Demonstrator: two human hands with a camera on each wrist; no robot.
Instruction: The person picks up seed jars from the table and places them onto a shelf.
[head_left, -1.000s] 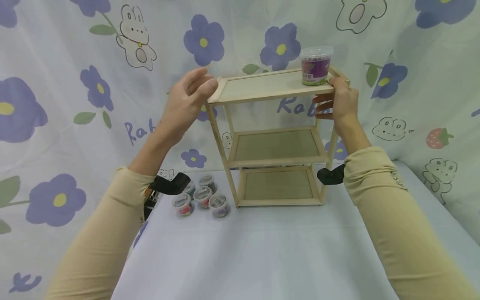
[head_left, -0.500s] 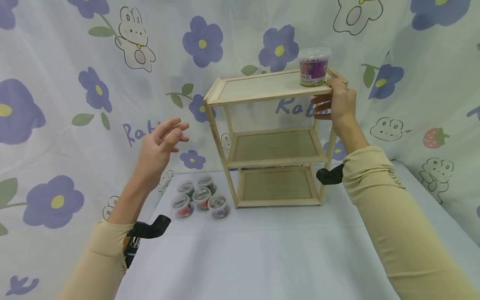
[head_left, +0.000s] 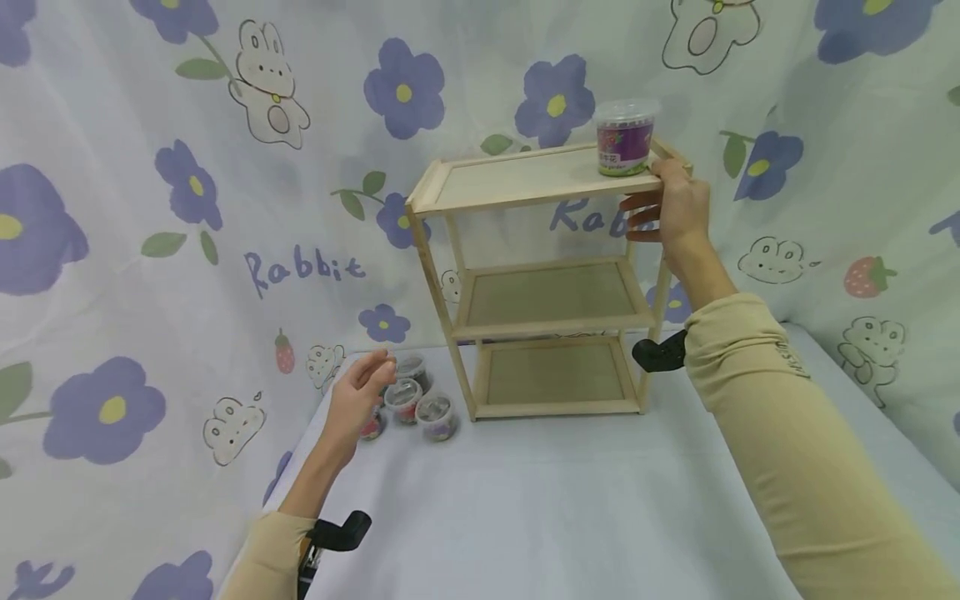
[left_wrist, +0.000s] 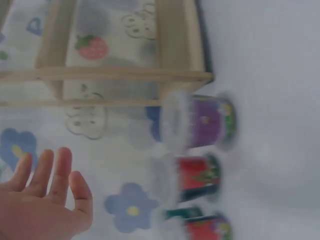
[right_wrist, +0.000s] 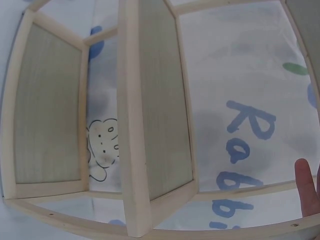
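A three-tier wooden shelf rack (head_left: 551, 296) stands on the white tabletop. My right hand (head_left: 684, 208) holds its top right front corner, thumb above and fingers below the edge. Just behind that thumb, a clear-lidded plastic tub (head_left: 625, 148) with a purple label sits upright on the top tier. My left hand (head_left: 357, 402) hovers by the small tubs left of the rack, its fingers extended and holding nothing. It partly hides them in the head view. The left wrist view, somewhat blurred, shows a purple tub (left_wrist: 206, 121) and a red tub (left_wrist: 199, 175) apart from that hand.
Several tubs cluster at the rack's left foot, among them a purple-labelled tub (head_left: 437, 419) and a red-labelled tub (head_left: 403, 402). Behind everything hangs a flower-and-rabbit cloth (head_left: 150, 333). The rack's middle and bottom tiers hold nothing.
My left hand has left the rack's top left corner and come down to the tubs. My right hand stays on the top right corner, and the tub up there has not moved.
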